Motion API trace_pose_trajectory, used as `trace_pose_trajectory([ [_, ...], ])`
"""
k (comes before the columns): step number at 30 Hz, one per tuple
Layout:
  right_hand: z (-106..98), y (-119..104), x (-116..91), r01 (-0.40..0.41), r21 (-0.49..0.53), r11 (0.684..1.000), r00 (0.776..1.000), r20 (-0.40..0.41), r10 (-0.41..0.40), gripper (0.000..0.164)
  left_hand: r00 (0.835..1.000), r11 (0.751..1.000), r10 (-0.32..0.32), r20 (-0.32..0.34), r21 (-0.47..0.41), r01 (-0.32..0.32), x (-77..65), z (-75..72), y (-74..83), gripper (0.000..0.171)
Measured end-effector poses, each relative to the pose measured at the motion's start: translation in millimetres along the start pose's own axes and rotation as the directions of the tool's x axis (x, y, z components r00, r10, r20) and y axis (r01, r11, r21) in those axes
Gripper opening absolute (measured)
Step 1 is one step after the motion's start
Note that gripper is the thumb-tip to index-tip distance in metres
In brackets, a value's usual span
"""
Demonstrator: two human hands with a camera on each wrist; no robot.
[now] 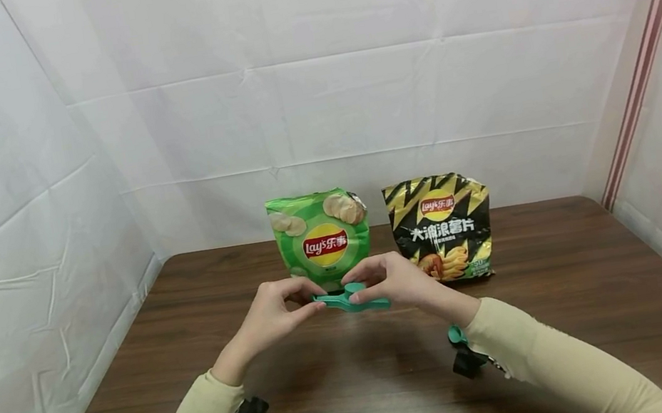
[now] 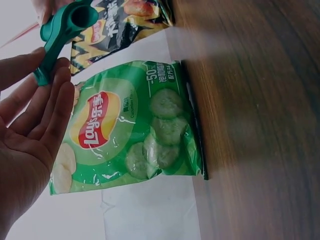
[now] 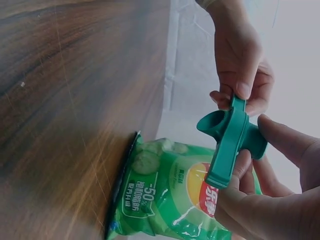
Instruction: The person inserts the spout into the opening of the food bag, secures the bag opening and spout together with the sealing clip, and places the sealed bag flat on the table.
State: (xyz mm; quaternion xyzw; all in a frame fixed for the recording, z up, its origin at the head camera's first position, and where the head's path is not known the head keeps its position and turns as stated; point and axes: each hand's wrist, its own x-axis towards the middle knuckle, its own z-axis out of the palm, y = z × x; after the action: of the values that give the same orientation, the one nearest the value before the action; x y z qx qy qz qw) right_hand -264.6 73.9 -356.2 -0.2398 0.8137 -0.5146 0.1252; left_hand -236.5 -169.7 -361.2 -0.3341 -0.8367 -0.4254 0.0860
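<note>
A green plastic bag clip with a round spout (image 1: 338, 301) is held up between both hands, in front of a green Lay's chip bag (image 1: 322, 233). My left hand (image 1: 271, 311) pinches the narrow end of the clip between thumb and fingers. At the spout, my right hand (image 1: 400, 281) grips from the other side, thumb and fingers around the round part. In the right wrist view the clip (image 3: 232, 142) shows its flared opening and a long flat bar. The green bag (image 2: 125, 125) stands upright behind the hands.
Right of the green bag stands a black and yellow Lay's bag (image 1: 441, 225). A second small green piece (image 1: 457, 335) lies on the brown wooden table (image 1: 349, 406), partly hidden by the right sleeve. White sheets (image 1: 353, 102) enclose the back and sides.
</note>
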Motion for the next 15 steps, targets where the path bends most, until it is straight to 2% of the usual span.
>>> trace_pose_trajectory([
  [3,2,2,0,0.009,0.017,1.0,1.0,-0.015,-0.008,0.033,1.0,1.0,-0.029,-0.006,-0.004,0.029,-0.6,-1.8,11.9,0.005],
  [9,6,2,-5,0.033,0.057,0.998,0.998,-0.045,-0.031,0.034,0.998,0.999,-0.051,-0.023,-0.013,0.051,0.3,2.9,-12.5,0.005],
  [15,8,4,-6,0.035,0.049,0.998,0.997,-0.065,-0.032,0.037,0.999,1.0,-0.021,-0.036,-0.015,0.02,-1.6,2.6,-18.2,0.004],
])
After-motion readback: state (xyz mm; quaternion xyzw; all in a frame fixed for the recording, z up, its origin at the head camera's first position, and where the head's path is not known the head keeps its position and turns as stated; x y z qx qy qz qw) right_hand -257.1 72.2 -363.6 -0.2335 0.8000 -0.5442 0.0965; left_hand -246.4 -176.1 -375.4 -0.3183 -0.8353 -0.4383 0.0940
